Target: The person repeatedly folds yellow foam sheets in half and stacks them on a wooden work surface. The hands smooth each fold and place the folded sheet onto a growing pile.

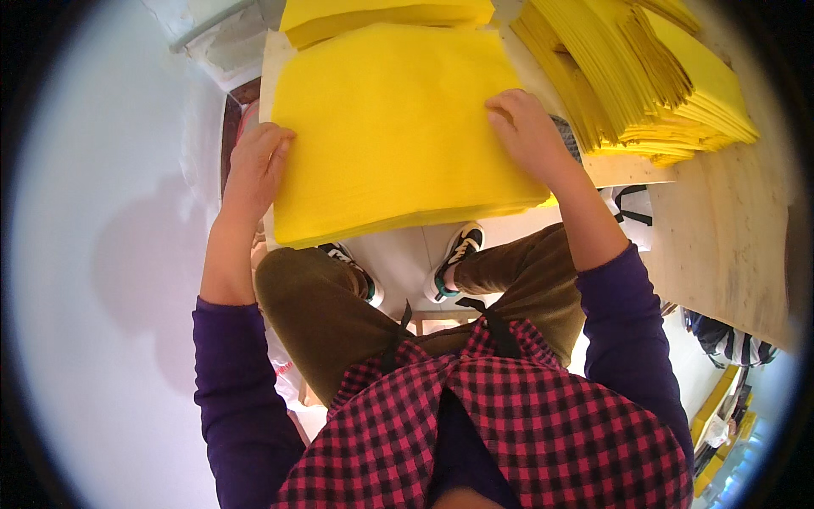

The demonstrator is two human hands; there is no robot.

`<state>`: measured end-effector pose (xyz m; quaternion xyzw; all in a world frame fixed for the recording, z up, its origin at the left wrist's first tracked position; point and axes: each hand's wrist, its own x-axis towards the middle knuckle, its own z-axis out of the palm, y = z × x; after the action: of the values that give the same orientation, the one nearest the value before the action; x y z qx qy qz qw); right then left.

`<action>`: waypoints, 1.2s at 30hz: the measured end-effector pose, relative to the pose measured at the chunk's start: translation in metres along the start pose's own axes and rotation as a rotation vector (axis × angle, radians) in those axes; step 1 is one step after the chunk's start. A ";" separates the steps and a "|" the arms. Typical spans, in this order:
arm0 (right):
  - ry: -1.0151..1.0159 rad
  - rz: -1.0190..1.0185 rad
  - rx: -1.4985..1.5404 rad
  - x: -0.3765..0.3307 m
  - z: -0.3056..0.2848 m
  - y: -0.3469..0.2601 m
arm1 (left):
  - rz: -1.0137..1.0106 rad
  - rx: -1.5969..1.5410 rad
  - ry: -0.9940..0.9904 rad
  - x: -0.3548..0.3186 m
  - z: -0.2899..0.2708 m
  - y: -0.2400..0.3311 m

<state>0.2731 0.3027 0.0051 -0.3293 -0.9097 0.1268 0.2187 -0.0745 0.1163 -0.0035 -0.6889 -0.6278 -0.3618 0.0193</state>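
While both hands sit on the near stack of yellow sheets [398, 127], neither one shows a closed grip. The stack lies flat on the wooden worktop [721, 229], its near edge overhanging the worktop edge above the person's knees.

Left hand [254, 170]: pressed against the stack's left edge, fingers [273, 144] held together and extended along the side, tips at the top sheet's edge. Thumb hidden; cannot tell whether it hooks under the stack.

Right hand [527, 131]: resting on top of the stack near its right edge, fingers [502, 109] curled, tips pressing down on the top sheet. Cannot tell if they pinch a sheet or only press it.

Around the stack:
- Second yellow pile [381, 17] just behind it, touching or overlapping its far edge, cut off by the top of the frame.
- Fanned bundles of yellow sheets [661, 76] to the right of it, just beyond the right hand, stacked at an angle, upper part out of frame.
- Dark ridged object [566, 136] beside the right wrist, between the stack and the bundles, mostly covered; cannot identify it.

Below the stack: olive trousers [339, 314], black-and-white shoes [454, 254] on a pale floor. Checked red-and-black apron [526, 424] and purple sleeves [229, 382] fill the lower frame. Stack's underside and the worktop's left part are hidden.
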 end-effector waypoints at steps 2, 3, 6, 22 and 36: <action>0.059 -0.033 0.022 0.003 -0.001 -0.001 | 0.036 0.045 0.034 -0.001 -0.004 0.001; 0.065 -0.054 0.024 -0.002 -0.002 -0.002 | 0.049 0.072 0.046 -0.004 -0.005 0.003; 0.078 -0.113 0.033 -0.022 -0.001 -0.004 | 0.039 -0.020 0.013 -0.018 -0.004 0.014; 0.059 -0.009 0.021 0.001 0.002 0.002 | -0.096 0.024 -0.041 -0.006 0.003 0.005; 0.061 -0.043 0.044 -0.012 -0.007 -0.003 | -0.066 -0.023 -0.028 -0.019 -0.012 0.021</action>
<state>0.2833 0.2928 0.0086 -0.3085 -0.9065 0.1319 0.2563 -0.0606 0.0900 0.0048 -0.6730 -0.6462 -0.3597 -0.0095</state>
